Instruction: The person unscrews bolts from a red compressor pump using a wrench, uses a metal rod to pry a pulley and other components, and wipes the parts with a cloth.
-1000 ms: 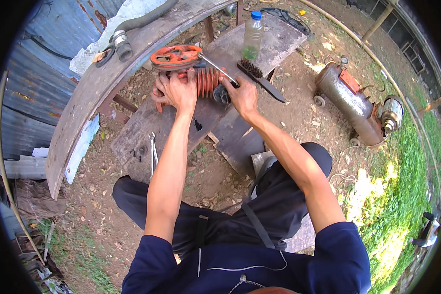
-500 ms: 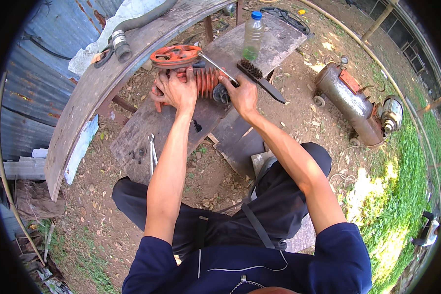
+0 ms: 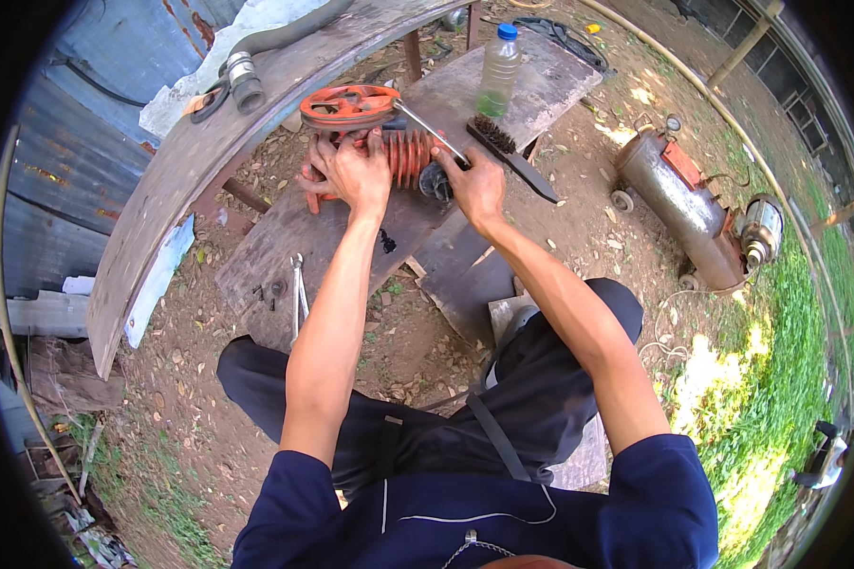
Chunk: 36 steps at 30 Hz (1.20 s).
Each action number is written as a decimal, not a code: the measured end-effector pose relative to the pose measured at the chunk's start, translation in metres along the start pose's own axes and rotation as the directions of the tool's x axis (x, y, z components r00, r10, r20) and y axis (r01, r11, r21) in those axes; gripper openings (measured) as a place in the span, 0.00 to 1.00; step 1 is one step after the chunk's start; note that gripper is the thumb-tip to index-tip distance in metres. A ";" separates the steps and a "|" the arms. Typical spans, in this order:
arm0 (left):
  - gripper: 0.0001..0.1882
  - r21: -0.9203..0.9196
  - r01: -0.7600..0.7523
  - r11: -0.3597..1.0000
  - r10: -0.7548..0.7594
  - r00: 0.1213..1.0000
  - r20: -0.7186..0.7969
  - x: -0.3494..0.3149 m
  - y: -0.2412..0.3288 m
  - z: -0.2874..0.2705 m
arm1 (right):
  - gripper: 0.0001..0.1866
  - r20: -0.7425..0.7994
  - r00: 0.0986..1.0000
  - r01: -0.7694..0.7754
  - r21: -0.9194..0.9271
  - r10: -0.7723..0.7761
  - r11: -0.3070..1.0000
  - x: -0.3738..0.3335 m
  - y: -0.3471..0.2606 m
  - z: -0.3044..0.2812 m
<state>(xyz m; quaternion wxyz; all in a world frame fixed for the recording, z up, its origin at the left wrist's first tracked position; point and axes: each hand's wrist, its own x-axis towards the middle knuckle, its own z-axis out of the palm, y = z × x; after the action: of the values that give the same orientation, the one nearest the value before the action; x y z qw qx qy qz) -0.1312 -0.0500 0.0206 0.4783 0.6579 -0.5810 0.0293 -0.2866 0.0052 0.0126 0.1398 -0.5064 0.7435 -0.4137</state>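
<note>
An orange finned compressor pump [image 3: 410,156] with a spoked pulley [image 3: 349,119] lies on a low wooden bench [image 3: 247,270]. My left hand [image 3: 359,175] is curled over the pump body just below the pulley, bracing it; the fingertips are partly hidden. In my right hand [image 3: 476,190] is the handle of a long silver wrench [image 3: 427,122], whose far end meets the pulley's right side. A dark round part [image 3: 435,182] of the pump sits beside that hand. Just right of it lies a black-handled wire brush [image 3: 512,159].
A blue-capped bottle [image 3: 499,74] with green liquid stands farther back. Silver wrenches [image 3: 298,289] and small bolts [image 3: 273,292] lie near my left forearm. A curved wooden shelf [image 3: 166,213] carries a grey hose [image 3: 289,36]. A rusty wheeled tank [image 3: 678,204] stands right.
The view has shifted slightly, so pump and bench appear a little farther right. My left fingers have changed position slightly; my right hand still grips the wrench against the pulley.
</note>
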 end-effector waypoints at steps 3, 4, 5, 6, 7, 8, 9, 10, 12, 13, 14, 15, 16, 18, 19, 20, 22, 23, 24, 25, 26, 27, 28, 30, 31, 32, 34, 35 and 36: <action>0.18 0.033 0.003 0.999 -0.003 1.000 -0.021 0.002 -0.003 0.000 | 0.32 -0.006 1.000 0.017 0.024 -0.017 1.000 -0.001 0.000 0.001; 0.19 0.042 0.007 0.999 -0.006 1.000 -0.030 0.002 -0.003 0.000 | 0.32 -0.010 1.000 0.025 0.033 -0.025 0.999 -0.002 0.002 0.002; 0.20 0.049 -0.002 0.999 0.004 0.999 -0.043 0.001 -0.002 0.000 | 0.32 -0.012 0.999 0.031 0.030 -0.031 0.999 -0.001 0.003 0.003; 0.21 0.057 -0.013 0.998 0.016 0.998 -0.055 -0.001 0.000 -0.001 | 0.32 -0.014 0.999 0.034 0.027 -0.034 0.999 -0.002 0.005 0.004; 0.21 0.065 -0.023 0.998 0.028 0.997 -0.066 -0.003 0.001 -0.002 | 0.32 -0.017 0.999 0.037 0.023 -0.037 0.999 -0.002 0.007 0.006; 0.21 0.052 -0.037 0.998 0.039 0.998 -0.052 -0.005 0.001 -0.003 | 0.32 -0.038 0.998 0.057 0.019 -0.056 0.998 -0.002 0.010 0.007; 0.21 0.040 -0.051 0.998 0.053 0.998 -0.039 -0.008 0.000 -0.005 | 0.33 -0.061 0.995 0.076 0.015 -0.075 0.997 -0.003 0.011 0.007; 0.20 0.027 -0.066 0.997 0.067 0.997 -0.027 -0.009 -0.001 -0.006 | 0.33 -0.083 0.992 0.096 0.011 -0.095 0.995 -0.003 0.012 0.008; 0.22 0.128 -0.092 0.987 0.095 0.995 -0.012 -0.008 -0.005 -0.004 | 0.33 -0.077 0.993 0.088 0.015 -0.087 0.996 -0.003 0.012 0.009; 0.22 0.179 -0.105 0.978 0.107 0.994 -0.004 -0.008 -0.008 -0.004 | 0.33 -0.072 0.994 0.085 0.017 -0.084 0.996 -0.004 0.011 0.009; 0.22 0.166 -0.083 0.983 0.084 0.996 0.001 -0.007 -0.011 -0.003 | 0.33 -0.074 0.993 0.093 0.008 -0.092 0.996 -0.004 0.010 0.010; 0.21 0.150 -0.060 0.987 0.059 0.998 0.009 -0.006 -0.009 -0.003 | 0.33 -0.078 0.992 0.099 -0.005 -0.099 0.995 -0.004 0.011 0.010; 0.21 0.134 -0.037 0.990 0.035 0.999 0.018 -0.006 -0.007 -0.003 | 0.33 -0.081 0.991 0.105 -0.018 -0.106 0.994 -0.003 0.012 0.010; 0.19 0.052 -0.032 0.998 0.034 0.999 -0.025 -0.006 -0.003 -0.005 | 0.32 -0.034 0.997 0.067 -0.016 -0.067 0.998 -0.004 0.013 0.008; 0.18 0.012 -0.032 0.999 0.033 0.998 -0.049 -0.006 -0.002 -0.006 | 0.32 -0.011 0.999 0.049 -0.014 -0.049 0.999 -0.003 0.012 0.007; 0.18 0.015 -0.043 0.999 0.044 0.997 -0.061 -0.006 0.000 -0.007 | 0.32 -0.014 0.998 0.053 -0.015 -0.053 0.998 -0.003 0.011 0.007; 0.16 0.023 -0.066 0.998 0.067 0.995 -0.077 -0.008 0.000 -0.008 | 0.32 -0.019 0.998 0.051 -0.018 -0.052 0.999 -0.005 0.011 0.006; 0.16 0.038 -0.078 0.996 0.080 0.995 -0.058 -0.008 -0.001 -0.008 | 0.32 -0.019 0.998 0.052 -0.028 -0.052 0.998 -0.005 0.011 0.006; 0.16 0.055 -0.089 0.995 0.091 0.995 -0.038 -0.010 -0.004 -0.008 | 0.32 -0.016 0.998 0.053 -0.037 -0.053 0.998 -0.005 0.010 0.005; 0.16 0.072 -0.100 0.992 0.101 0.995 -0.018 -0.011 -0.007 -0.008 | 0.32 -0.012 0.998 0.053 -0.047 -0.054 0.998 -0.006 0.008 0.004; 0.17 0.083 -0.093 0.992 0.095 0.995 -0.025 -0.011 -0.009 -0.007 | 0.32 -0.011 0.998 0.055 -0.045 -0.055 0.998 -0.007 0.008 0.005; 0.17 0.091 -0.087 0.992 0.090 0.995 -0.034 -0.011 -0.010 -0.005 | 0.32 -0.013 0.998 0.058 -0.044 -0.059 0.997 -0.007 0.008 0.005; 0.18 0.099 -0.080 0.992 0.085 0.995 -0.043 -0.010 -0.011 -0.004 | 0.32 -0.015 0.998 0.061 -0.043 -0.062 0.997 -0.007 0.009 0.005; 0.18 0.074 -0.084 0.994 0.088 0.995 -0.052 -0.011 -0.012 -0.004 | 0.32 -0.022 0.997 0.068 -0.051 -0.069 0.996 -0.007 0.009 0.004; 0.18 0.061 -0.086 0.994 0.089 0.994 -0.058 -0.011 -0.012 -0.004 | 0.31 -0.025 0.997 0.072 -0.056 -0.073 0.996 -0.007 0.008 0.003; 0.19 0.047 -0.082 0.996 0.085 0.994 -0.073 -0.011 -0.012 -0.003 | 0.31 -0.015 0.998 0.064 -0.047 -0.065 0.997 -0.007 0.008 0.002; 0.20 0.015 -0.073 0.997 0.074 0.993 -0.097 -0.010 -0.008 -0.003 | 0.31 0.006 0.999 0.044 -0.033 -0.043 0.998 -0.007 0.009 0.000; 0.20 -0.057 -0.031 0.998 0.026 0.996 -0.088 -0.007 -0.005 -0.002 | 0.32 -0.030 0.997 0.072 -0.026 -0.073 0.997 -0.007 0.010 0.001; 0.19 -0.123 0.011 0.992 -0.020 0.997 -0.073 -0.002 -0.002 -0.004 | 0.33 -0.063 0.993 0.099 -0.017 -0.100 0.995 -0.008 0.011 0.004</action>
<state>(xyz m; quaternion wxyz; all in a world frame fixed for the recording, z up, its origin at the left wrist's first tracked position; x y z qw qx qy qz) -0.1286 -0.0458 0.0205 0.5392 0.6303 -0.5584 0.0145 -0.2875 0.0119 -0.0001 0.0918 -0.5301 0.7243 -0.4311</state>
